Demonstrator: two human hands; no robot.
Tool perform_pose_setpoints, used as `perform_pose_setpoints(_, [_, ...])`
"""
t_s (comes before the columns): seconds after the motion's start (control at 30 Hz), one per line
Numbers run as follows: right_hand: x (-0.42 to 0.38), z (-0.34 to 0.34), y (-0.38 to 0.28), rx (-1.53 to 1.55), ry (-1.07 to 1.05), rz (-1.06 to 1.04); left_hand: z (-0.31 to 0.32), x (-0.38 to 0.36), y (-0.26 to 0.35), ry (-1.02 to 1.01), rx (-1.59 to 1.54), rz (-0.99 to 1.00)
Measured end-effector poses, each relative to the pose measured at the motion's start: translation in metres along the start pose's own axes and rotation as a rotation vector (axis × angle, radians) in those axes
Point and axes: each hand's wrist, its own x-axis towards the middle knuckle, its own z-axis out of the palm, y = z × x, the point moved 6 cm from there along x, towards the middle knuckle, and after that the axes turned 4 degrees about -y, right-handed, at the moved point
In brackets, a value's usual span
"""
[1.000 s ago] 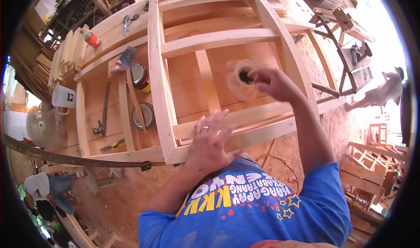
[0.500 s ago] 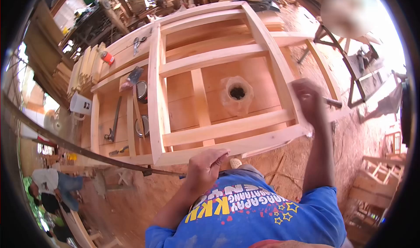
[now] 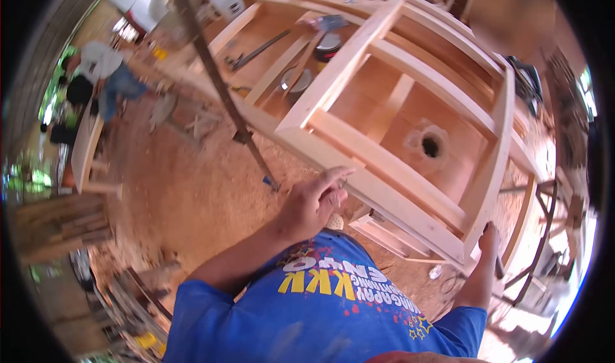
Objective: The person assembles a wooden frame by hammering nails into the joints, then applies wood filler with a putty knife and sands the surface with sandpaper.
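Note:
In the head view, a pale wooden frame [image 3: 384, 193] with crossbars rests over a wider wooden panel structure. My left hand [image 3: 312, 204] is at the frame's front rail, thumb and fingers pinched together with the index finger extended along the wood. Whatever it pinches is too small to make out. Near the right front corner, my right hand [image 3: 489, 238] is wrapped around a hammer [image 3: 500, 268], whose dark end shows below the fist. Most of its handle is hidden.
A roll wrapped in clear plastic [image 3: 430, 145] sits inside the frame. Left of it lie round tins [image 3: 296, 79] and a long metal tool [image 3: 259, 49]. A dark bar [image 3: 214, 81] crosses the left side. Another person [image 3: 102, 68] is at the far left.
The camera view has turned left, so the frame appears tilted and farther right. My right hand has come down from beside the right rail to near the corner. My left hand stays by the front rail.

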Motion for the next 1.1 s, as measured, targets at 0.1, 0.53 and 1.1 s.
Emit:
perform_pose_setpoints(0.1, [0.012, -0.015, 0.004, -0.054, 0.105, -0.010, -0.047, -0.002, -0.027, 0.159, 0.075, 0.058])
perform_pose_setpoints(0.53, [-0.126, -0.106, 0.104, 0.237, 0.481, 0.532, -0.290, 0.095, -0.154, 0.880, 0.201, 0.150])
perform_pose_setpoints(1.1, [-0.373, 0.143, -0.311, 0.868, 0.011, 0.545, -0.337, 0.114, -0.194, 0.371, -0.524, 0.118])
